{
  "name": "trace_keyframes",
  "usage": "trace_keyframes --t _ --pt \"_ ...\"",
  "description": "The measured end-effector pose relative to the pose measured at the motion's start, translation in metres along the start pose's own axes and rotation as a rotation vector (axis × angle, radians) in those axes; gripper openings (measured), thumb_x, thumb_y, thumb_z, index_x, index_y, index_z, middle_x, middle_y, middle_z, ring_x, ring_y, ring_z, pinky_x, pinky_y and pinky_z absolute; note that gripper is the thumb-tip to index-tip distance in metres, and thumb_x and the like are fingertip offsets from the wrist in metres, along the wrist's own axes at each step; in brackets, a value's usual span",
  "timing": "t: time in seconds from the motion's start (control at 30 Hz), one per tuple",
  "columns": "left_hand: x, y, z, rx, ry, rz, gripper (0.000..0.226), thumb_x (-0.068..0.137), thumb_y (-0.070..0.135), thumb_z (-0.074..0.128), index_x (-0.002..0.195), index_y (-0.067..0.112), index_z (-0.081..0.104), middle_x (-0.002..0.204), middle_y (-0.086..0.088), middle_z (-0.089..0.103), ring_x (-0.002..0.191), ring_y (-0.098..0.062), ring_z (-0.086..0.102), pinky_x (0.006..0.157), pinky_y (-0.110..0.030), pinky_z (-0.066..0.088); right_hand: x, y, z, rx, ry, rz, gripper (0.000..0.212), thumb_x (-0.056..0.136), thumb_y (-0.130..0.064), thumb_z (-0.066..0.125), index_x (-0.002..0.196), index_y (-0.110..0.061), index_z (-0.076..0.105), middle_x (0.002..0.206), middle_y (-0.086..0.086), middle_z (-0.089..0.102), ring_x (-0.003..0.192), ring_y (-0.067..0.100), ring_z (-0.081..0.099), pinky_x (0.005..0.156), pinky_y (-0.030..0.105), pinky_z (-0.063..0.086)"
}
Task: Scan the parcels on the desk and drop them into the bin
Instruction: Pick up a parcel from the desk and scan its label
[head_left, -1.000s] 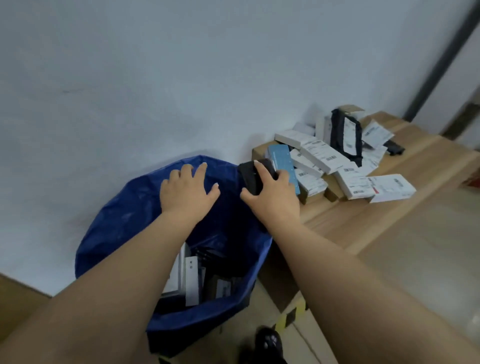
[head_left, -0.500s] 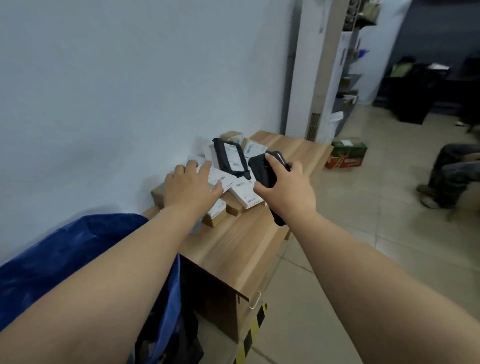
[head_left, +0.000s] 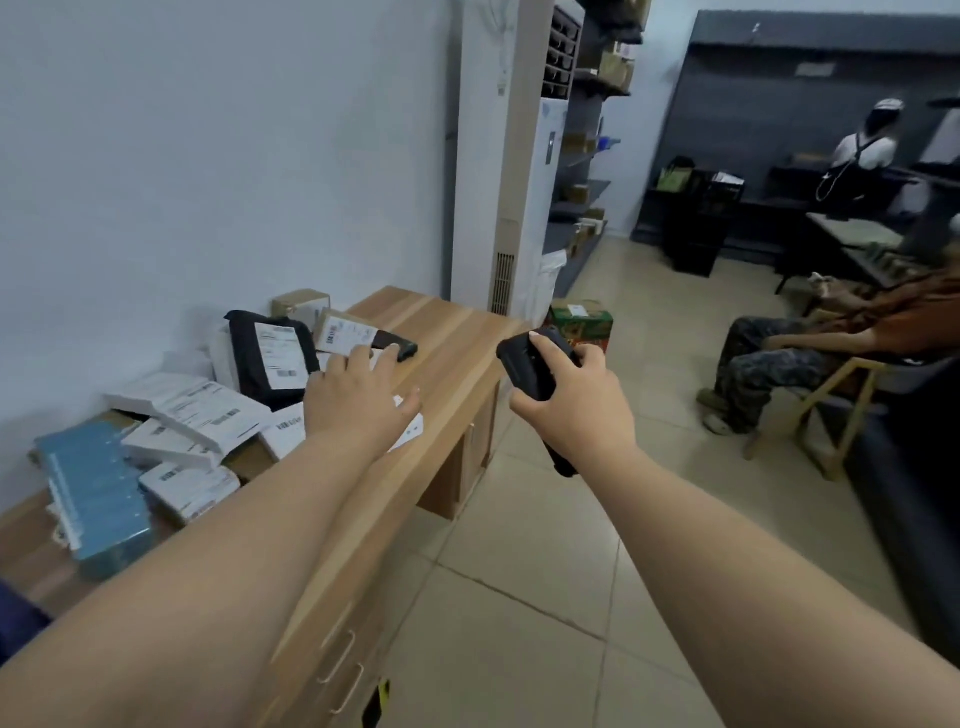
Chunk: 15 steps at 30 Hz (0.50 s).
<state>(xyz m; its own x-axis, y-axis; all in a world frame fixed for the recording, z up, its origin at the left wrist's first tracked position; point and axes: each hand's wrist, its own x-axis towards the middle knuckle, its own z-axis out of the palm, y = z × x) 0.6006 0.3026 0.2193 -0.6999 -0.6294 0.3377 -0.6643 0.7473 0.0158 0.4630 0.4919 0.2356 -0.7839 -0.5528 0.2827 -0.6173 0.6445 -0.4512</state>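
Parcels (head_left: 208, 415) lie piled on the counter's (head_left: 457, 353) left; you've turned from the bin, your left hand (head_left: 358, 400) now spread over a white one, your right hand (head_left: 571, 400) gripping the scanner (head_left: 524, 364).

Looks like a small parcel depot or courier pickup shop; labelled parcels (head_left: 208, 415) piled on a wooden tabletop (head_left: 447, 332); shelves (head_left: 587, 171) stacked with more boxes in the back; tiled floor (head_left: 545, 597); a standing air conditioner (head_left: 519, 182); people sitting around on the right.
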Motion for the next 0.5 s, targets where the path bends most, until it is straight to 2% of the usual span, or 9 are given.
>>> trace_keyframes --t 0.23,0.5 --pt "0.041 0.058 0.055 0.030 -0.095 -0.031 0.063 0.094 0.057 0.040 0.148 0.024 0.036 0.140 -0.007 0.047 0.123 -0.030 0.045 0.092 -0.043 0.039 0.064 0.077 0.017 -0.004 -0.083 0.041 0.071 0.085 -0.054 0.059 0.150 -0.048 0.031 0.139 0.003 0.038 0.117 0.031 0.049 0.089 0.043 0.052" --pt "0.156 0.046 0.110 0.073 -0.113 -0.125 0.066 0.094 0.059 0.039 0.151 0.027 0.032 0.140 -0.007 0.047 0.123 -0.029 0.046 0.094 -0.042 0.039 0.186 0.092 0.074 0.043 -0.161 -0.024 0.072 0.084 -0.051 0.061 0.149 -0.047 0.031 0.139 0.004 0.038 0.116 0.031 0.049 0.093 0.045 0.051"
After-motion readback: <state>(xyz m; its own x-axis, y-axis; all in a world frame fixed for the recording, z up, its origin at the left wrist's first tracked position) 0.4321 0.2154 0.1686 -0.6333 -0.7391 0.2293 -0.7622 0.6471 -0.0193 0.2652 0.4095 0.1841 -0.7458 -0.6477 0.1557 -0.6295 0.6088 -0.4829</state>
